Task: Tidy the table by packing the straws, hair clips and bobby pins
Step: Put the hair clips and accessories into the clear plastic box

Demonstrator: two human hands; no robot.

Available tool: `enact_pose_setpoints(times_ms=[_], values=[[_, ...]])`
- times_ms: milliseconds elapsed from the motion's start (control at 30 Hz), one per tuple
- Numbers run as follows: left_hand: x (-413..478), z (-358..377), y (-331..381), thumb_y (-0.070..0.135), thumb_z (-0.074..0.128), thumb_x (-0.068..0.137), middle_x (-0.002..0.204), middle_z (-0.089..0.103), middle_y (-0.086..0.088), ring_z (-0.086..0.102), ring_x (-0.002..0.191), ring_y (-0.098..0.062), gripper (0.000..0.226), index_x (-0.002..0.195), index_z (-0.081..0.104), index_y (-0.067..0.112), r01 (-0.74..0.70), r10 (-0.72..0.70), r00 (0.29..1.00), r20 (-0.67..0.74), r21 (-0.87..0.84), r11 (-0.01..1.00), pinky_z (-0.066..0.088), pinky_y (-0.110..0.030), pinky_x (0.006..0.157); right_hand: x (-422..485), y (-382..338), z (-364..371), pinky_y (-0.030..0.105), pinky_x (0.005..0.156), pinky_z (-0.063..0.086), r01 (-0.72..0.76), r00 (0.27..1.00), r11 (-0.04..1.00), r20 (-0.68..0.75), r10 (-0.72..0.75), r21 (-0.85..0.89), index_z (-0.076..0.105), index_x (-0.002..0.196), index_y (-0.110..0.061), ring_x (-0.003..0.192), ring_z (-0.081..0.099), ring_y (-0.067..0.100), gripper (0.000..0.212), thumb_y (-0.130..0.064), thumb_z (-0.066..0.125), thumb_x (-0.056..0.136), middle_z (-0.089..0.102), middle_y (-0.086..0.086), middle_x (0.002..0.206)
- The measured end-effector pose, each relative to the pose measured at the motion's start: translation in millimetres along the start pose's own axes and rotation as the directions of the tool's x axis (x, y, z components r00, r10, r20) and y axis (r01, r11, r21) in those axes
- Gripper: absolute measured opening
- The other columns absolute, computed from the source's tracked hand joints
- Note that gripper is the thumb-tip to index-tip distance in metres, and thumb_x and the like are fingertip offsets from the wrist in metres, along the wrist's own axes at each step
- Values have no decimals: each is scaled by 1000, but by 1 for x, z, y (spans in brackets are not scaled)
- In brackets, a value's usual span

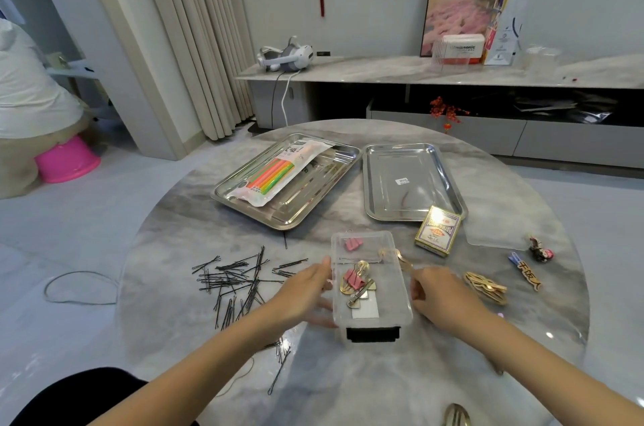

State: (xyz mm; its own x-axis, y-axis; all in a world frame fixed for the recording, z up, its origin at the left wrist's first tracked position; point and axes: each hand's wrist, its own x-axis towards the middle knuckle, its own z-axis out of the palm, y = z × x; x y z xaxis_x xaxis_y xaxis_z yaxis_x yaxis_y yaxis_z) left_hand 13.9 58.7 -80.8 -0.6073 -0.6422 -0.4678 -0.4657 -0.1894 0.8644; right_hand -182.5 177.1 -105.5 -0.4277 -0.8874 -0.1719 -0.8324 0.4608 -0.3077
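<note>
A clear plastic box (390, 316) stands in the middle of the round table, with pink and gold hair clips (355, 281) inside. My left hand (306, 293) rests with straight fingers against the box's left wall. My right hand (439, 293) is at the right wall and pinches a gold hair clip (397, 256) over the rim. Several black bobby pins (237, 283) lie scattered to the left. A pack of coloured straws (275, 175) lies in the left steel tray (289, 220). More hair clips lie to the right: a gold one (486, 286), a lettered one (526, 274) and a small dark one (540, 249).
An empty steel tray (411, 161) sits at the back right, with a card box (437, 230) leaning on its front edge. A clear lid (498, 234) lies beside it. A few bobby pins (278, 363) lie near the front edge. A gold object (456, 417) shows at the bottom.
</note>
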Motion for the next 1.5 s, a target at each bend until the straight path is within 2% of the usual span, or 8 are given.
enact_pose_setpoints(times_ms=[100,233,500,800,967,1100,1300,1500], values=[[7,-10,-2,28,40,100,114,58,-11,65,85,-23,27,109,60,12,-83,128,982,-139,291,953,59,-39,68,4,1,-15,29,70,48,-18,999,995,-32,21,100,48,63,-28,84,62,22,29,-8,61,80,64,2,83],[16,-33,-6,15,51,92,112,57,4,57,97,-13,22,112,58,23,-94,384,912,-142,841,533,48,-27,79,1,1,-64,24,64,46,34,961,933,-268,68,358,64,73,-14,70,61,18,13,-4,70,81,63,0,71],[22,-40,2,44,73,74,104,61,5,58,96,-15,37,103,61,24,-38,194,980,-55,894,446,44,-27,72,-3,-47,-90,16,64,51,262,954,800,-268,-132,540,69,76,-19,68,65,4,12,-16,79,72,71,-2,72],[30,-21,-8,24,59,89,118,54,-6,55,106,-27,31,114,48,10,-14,214,975,-52,956,294,44,-35,83,29,-73,-40,27,81,42,370,927,929,-53,-370,-18,67,95,-24,96,55,7,14,-28,69,81,68,-10,88],[35,-25,2,20,54,89,110,57,-7,56,100,-25,18,104,56,9,-21,300,945,-130,892,452,48,-34,83,41,-61,-33,25,80,45,416,906,871,-193,-376,259,69,94,-30,89,51,1,12,-22,66,85,59,-15,89],[31,-30,25,22,55,91,99,52,0,56,85,-17,11,96,55,13,-184,551,774,-313,721,668,50,-33,77,60,-40,-30,27,81,46,351,873,890,-444,-200,290,66,104,-24,92,55,9,30,-3,61,84,62,-10,101],[17,-10,40,14,66,86,89,59,9,57,80,1,11,96,68,13,-565,733,652,-192,522,639,45,-6,70,80,4,-21,35,86,49,34,991,994,-134,-19,107,63,115,-25,112,56,20,42,-1,58,80,61,2,120],[14,18,22,15,69,83,85,66,7,62,76,-3,13,95,71,10,-696,770,638,11,437,570,53,-19,73,76,2,-14,31,66,54,40,999,995,19,-42,91,64,99,-31,82,61,14,30,-26,72,71,63,-9,88]])
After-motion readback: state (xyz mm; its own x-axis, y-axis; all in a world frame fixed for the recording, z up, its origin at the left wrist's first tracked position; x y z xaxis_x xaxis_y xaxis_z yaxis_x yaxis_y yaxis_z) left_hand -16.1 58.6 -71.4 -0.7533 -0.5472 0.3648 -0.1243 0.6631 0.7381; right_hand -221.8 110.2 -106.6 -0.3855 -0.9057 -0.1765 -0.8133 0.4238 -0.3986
